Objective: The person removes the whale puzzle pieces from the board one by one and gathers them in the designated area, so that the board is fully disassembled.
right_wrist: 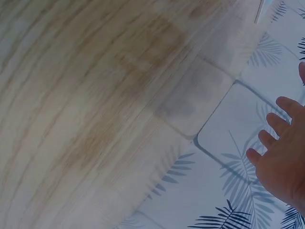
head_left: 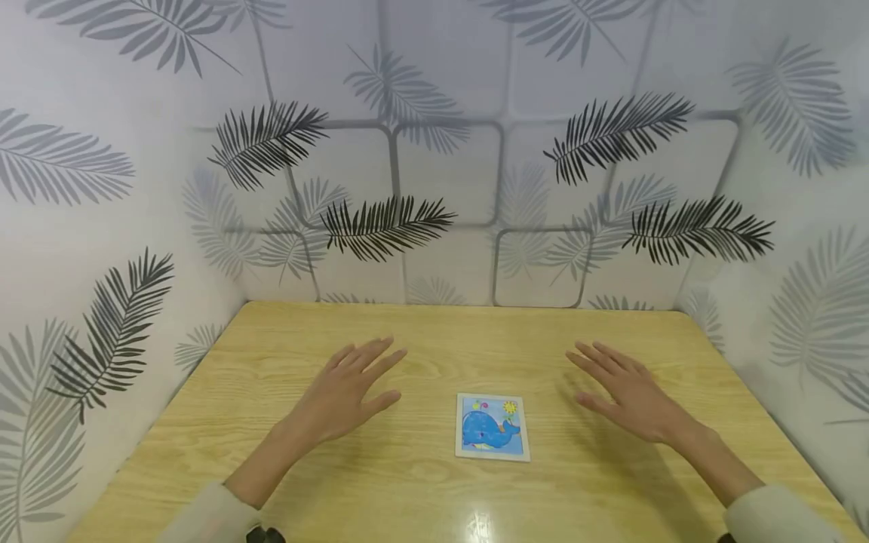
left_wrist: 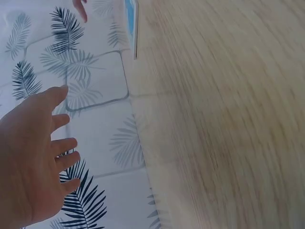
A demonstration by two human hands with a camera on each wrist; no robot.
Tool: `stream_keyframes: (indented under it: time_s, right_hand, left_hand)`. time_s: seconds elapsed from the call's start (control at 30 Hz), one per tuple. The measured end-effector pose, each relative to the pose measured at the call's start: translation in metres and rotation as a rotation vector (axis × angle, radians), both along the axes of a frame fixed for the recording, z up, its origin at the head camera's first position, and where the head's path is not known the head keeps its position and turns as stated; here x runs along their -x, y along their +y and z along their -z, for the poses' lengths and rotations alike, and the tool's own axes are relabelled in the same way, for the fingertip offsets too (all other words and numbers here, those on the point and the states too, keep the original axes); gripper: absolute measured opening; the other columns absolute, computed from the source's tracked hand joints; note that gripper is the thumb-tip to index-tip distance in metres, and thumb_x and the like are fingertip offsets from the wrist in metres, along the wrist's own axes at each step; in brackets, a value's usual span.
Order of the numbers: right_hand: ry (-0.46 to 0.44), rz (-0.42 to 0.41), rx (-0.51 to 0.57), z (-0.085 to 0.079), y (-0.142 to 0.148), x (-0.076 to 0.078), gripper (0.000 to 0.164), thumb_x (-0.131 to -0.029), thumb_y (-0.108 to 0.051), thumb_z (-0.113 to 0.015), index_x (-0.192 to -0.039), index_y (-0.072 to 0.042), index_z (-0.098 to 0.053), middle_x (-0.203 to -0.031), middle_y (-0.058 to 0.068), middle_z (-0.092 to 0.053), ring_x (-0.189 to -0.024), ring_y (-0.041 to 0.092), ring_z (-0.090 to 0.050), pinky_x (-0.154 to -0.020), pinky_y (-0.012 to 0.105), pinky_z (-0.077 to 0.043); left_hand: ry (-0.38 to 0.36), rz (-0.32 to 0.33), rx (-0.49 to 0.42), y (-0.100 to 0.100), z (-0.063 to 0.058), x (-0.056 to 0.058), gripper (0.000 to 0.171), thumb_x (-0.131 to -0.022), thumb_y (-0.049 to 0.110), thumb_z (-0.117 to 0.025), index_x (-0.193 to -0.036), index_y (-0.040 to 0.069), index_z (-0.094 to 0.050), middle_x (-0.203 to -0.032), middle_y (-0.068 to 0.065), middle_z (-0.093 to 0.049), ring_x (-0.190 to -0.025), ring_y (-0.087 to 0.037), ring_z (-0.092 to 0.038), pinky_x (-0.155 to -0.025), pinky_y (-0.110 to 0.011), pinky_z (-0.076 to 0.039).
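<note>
A square picture puzzle (head_left: 492, 427) with a white border lies flat on the wooden table; it shows a blue whale and a yellow sun. To its left hovers my left hand (head_left: 346, 396), fingers stretched out and holding nothing. My right hand (head_left: 627, 396) is raised on the other side, its fingers also extended and apart from the puzzle. In the left wrist view the puzzle's edge (left_wrist: 135, 28) shows at the top, beyond the left hand (left_wrist: 33, 157). Only a sliver of it appears in the right wrist view, where the right hand (right_wrist: 283, 152) is partly cut off.
The light wooden table (head_left: 421, 490) is bordered at the back and sides by walls covered in a leaf pattern (head_left: 448, 173). A bright light reflection falls near the table's front edge.
</note>
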State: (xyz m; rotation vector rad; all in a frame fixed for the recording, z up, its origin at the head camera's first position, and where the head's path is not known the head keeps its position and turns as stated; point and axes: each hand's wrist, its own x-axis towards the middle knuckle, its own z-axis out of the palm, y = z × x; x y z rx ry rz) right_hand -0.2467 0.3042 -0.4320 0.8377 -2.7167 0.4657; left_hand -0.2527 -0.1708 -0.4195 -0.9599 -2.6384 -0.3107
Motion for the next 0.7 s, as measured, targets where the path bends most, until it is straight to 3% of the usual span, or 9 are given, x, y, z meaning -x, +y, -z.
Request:
stream_keyframes:
  time_s: [0.13,0.3,0.4,0.5,0.7]
  right_hand:
    - [-0.136,-0.041,0.086,0.000,-0.004,-0.001,0.058,-0.104,-0.030,-0.064,-0.154,-0.007,-0.049,-0.159,0.019,-0.045,-0.145,0.050,-0.037,-0.104,0.077,-0.030]
    - [-0.292,-0.057,0.192,0.001,-0.011,-0.001,0.049,-0.106,-0.030,-0.062,-0.148,-0.007,-0.056,-0.147,0.016,-0.059,-0.132,0.043,-0.056,-0.102,0.066,-0.045]
    - [-0.329,-0.105,0.229,0.003,-0.018,0.002,0.045,-0.106,-0.028,-0.062,-0.145,-0.006,-0.060,-0.140,0.014,-0.064,-0.120,0.035,-0.065,-0.096,0.060,-0.051]
    - [-0.362,-0.172,0.258,0.004,-0.027,0.005,0.044,-0.105,-0.027,-0.064,-0.144,-0.005,-0.061,-0.137,0.016,-0.066,-0.113,0.030,-0.069,-0.095,0.054,-0.054]
    - [-0.407,-0.269,0.275,0.009,-0.046,0.013,0.043,-0.102,-0.017,-0.068,-0.141,0.000,-0.060,-0.134,0.021,-0.065,-0.107,0.029,-0.071,-0.091,0.049,-0.057]
  left_hand:
    - [-0.128,-0.004,-0.063,0.007,0.003,0.000,0.061,-0.105,0.050,-0.056,-0.158,0.021,-0.047,-0.162,-0.011,-0.043,-0.148,-0.034,-0.042,-0.119,-0.059,-0.029]
    - [-0.294,0.016,-0.085,0.021,0.013,-0.003,0.059,-0.106,0.052,-0.054,-0.157,0.024,-0.048,-0.161,-0.010,-0.046,-0.145,-0.036,-0.045,-0.114,-0.063,-0.036]
    - [-0.363,0.057,-0.054,0.030,0.021,-0.006,0.058,-0.105,0.052,-0.055,-0.157,0.026,-0.048,-0.160,-0.009,-0.046,-0.145,-0.035,-0.045,-0.113,-0.063,-0.037]
    - [-0.377,0.091,-0.023,0.039,0.026,-0.009,0.054,-0.105,0.051,-0.057,-0.154,0.029,-0.052,-0.157,-0.009,-0.050,-0.144,-0.033,-0.047,-0.112,-0.062,-0.038]
    - [-0.326,0.126,0.053,0.055,0.032,-0.012,0.047,-0.104,0.047,-0.061,-0.150,0.035,-0.057,-0.148,-0.004,-0.058,-0.138,-0.025,-0.052,-0.110,-0.055,-0.043]
